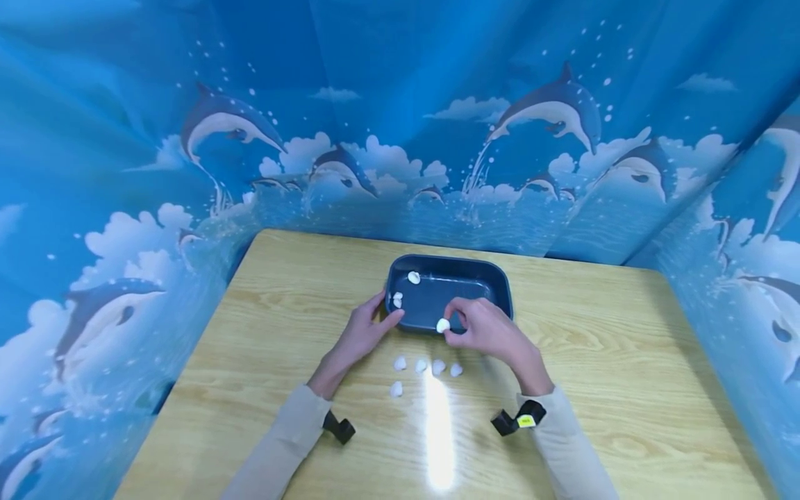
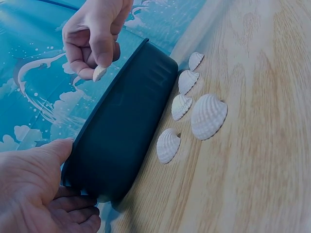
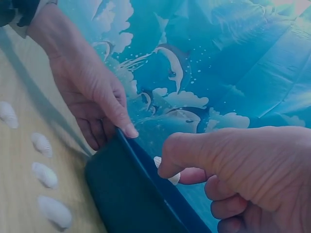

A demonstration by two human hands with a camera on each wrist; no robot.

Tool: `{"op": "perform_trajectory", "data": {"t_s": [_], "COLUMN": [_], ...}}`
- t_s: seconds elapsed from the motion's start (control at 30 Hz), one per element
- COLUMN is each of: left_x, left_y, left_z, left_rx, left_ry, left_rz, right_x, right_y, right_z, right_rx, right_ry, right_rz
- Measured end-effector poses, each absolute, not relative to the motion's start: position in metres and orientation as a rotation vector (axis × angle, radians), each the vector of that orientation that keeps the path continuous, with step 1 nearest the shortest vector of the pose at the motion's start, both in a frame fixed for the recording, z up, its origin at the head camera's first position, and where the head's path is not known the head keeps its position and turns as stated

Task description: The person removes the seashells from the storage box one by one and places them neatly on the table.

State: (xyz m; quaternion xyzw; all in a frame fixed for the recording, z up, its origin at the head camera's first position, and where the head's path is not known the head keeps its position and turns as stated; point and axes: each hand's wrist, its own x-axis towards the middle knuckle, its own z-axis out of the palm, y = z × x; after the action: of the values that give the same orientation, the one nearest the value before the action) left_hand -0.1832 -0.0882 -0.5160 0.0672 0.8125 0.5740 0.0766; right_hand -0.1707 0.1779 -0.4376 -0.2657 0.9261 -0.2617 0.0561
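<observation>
A dark blue rectangular plastic tub stands on the table. My left hand holds its near left corner, thumb on the rim and fingers along the outside of the end wall. Over the near rim, my right hand pinches a white ribbed seashell between thumb and index finger. Inside the tub lie a shell at the back left and small white shells by the left wall. Several more seashells rest on the wood in front of the tub, four of them roughly in a row.
The light wood-grain table carries a bright glare strip near its front. A blue dolphin-print curtain hangs behind and on both sides. Each wrist wears a small black camera, such as the right-wrist camera.
</observation>
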Motion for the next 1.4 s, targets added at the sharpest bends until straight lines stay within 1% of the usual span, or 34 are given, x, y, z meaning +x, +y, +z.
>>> {"op": "perform_trajectory", "data": {"t_s": [0.57,1.03,1.4], "left_x": [-0.184,-0.183,-0.183], "left_y": [-0.089,-0.088,-0.089], "left_z": [-0.516,-0.515,-0.514], "left_rx": [0.235,0.217,0.21], "left_ry": [2.444,2.449,2.461], "left_rz": [1.727,1.723,1.705], "right_x": [-0.136,-0.127,-0.124], "right_y": [0.168,0.147,0.138], "right_z": [-0.456,-0.472,-0.482], "right_rx": [-0.916,-0.925,-1.083], "right_ry": [2.725,2.597,2.607], "right_rz": [-0.789,-0.667,-0.571]}}
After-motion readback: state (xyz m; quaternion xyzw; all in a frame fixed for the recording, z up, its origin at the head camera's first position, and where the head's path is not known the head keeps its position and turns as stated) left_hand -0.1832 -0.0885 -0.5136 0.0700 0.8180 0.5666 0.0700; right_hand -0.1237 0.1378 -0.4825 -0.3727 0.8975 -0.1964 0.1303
